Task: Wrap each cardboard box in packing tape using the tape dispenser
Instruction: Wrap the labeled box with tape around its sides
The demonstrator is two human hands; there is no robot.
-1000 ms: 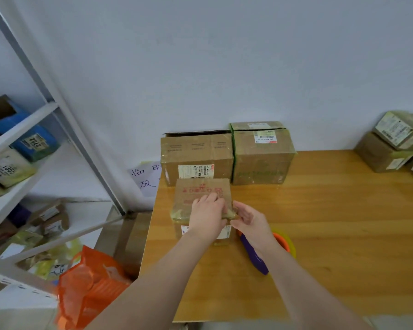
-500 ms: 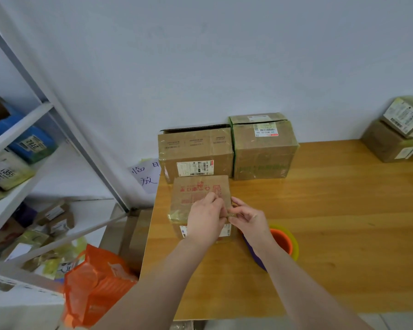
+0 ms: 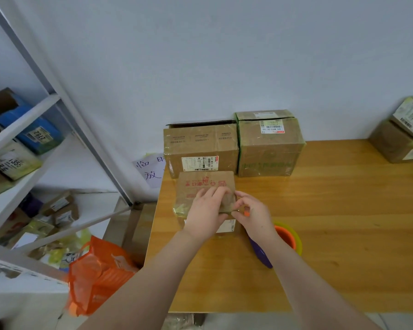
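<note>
2 hands on small box, left hand flat on its top, right hand fingers curled, pinching its corner

Blue box label — "2782"; pale package below it — "1355"; white paper sign shows handwritten 临 and 放.

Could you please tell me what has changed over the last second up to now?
The right hand moved left from beside the small box to its right edge. Its fingers, open before, now curl and pinch there. The left hand stayed pressed on the box's top. The box and the tape dispenser stayed put on the table.
</note>
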